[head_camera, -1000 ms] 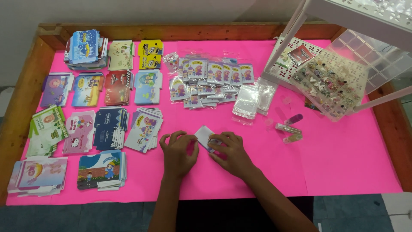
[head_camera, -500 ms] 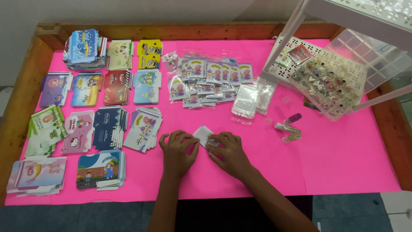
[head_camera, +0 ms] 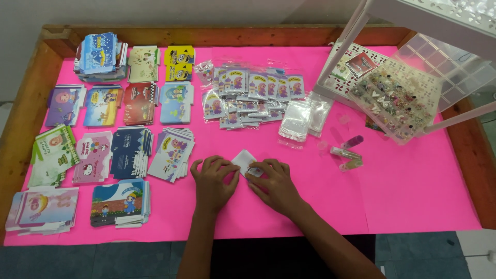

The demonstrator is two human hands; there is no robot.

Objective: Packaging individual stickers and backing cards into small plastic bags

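Two hands rest flat on a pink sheet (head_camera: 413,196) that covers a wooden table (head_camera: 20,129). The left hand (head_camera: 213,178) and the right hand (head_camera: 275,183) sit close together, side by side. Both press their fingertips down on a small white packet (head_camera: 243,158). The packet lies flat on the pink sheet, between the two hands, with one corner sticking out past the fingers. The hands do not wrap around it; they just hold it down.

Just left of the left hand is a pile of picture cards (head_camera: 173,147). More card piles (head_camera: 98,98) spread out further left of the packet. Behind the packet, further from the person, lie rows of small filled bags (head_camera: 253,93) and a stack of clear empty bags (head_camera: 297,120). To the right of the packet lie a few tiny bottles (head_camera: 349,152). Past them, at the far right, a clear box of little charms (head_camera: 398,101) sits under a white rack (head_camera: 439,15).
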